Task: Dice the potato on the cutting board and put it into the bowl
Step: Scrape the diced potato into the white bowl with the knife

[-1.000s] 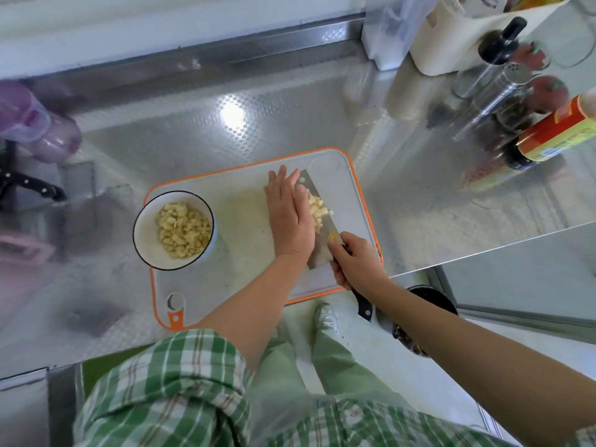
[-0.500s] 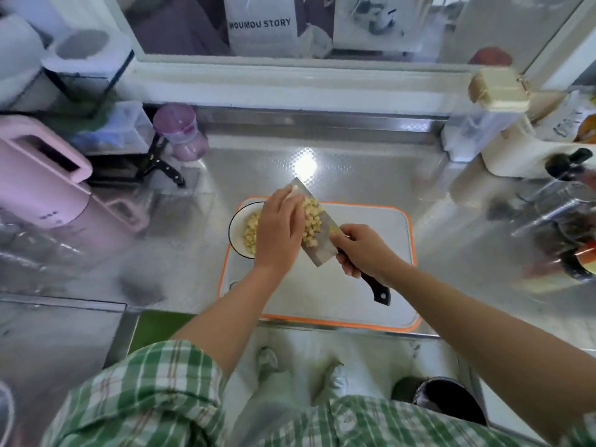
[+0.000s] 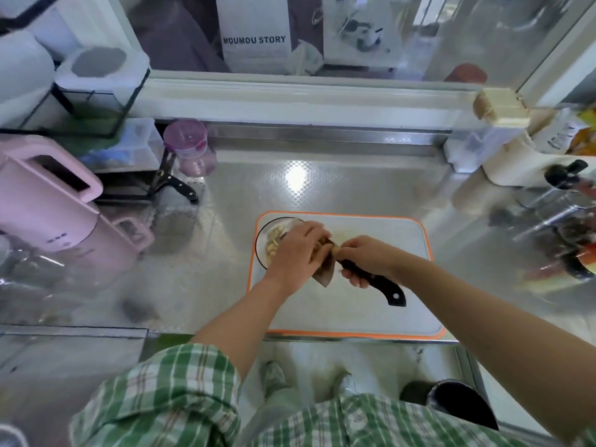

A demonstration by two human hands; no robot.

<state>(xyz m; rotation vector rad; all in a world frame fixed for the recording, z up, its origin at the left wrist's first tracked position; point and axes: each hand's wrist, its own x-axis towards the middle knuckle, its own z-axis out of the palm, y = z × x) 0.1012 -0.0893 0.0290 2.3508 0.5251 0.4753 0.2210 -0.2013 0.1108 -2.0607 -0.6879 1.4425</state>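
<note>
Where the potato dice [image 3: 272, 246] show, they lie pale yellow in the bowl [image 3: 259, 240]. What looks like a few more sit against the tilted knife [image 3: 325, 275], just above the bowl's right rim. The bowl, white with a dark rim, stands on the far left corner of the cutting board [image 3: 380, 295], a white board with an orange edge.

The left hand [image 3: 298, 253] lies over the flat of the blade with its fingers close together and nearly straight, and it hides the right half of the bowl. The right hand [image 3: 366, 258] has its fingers wrapped tight round the knife's black handle. The end of the handle sticks out below that hand toward the near side of the board. The blade's lower corner pokes out beneath the left hand, and the two hands are just beside each other.

The board sits on a steel counter [image 3: 322, 188], close to its near edge. Well to the left stands a pink jug-shaped appliance [image 3: 48, 214], and past it, near the back wall, a jar [image 3: 186, 145] with a purple lid. At the far right a bottle [image 3: 564, 171] with a black cap stands among blurred ones. A green checked shirt [image 3: 161, 398] fills the bottom of the view, and a dark bin [image 3: 464, 406] stands on the floor at the lower right.
</note>
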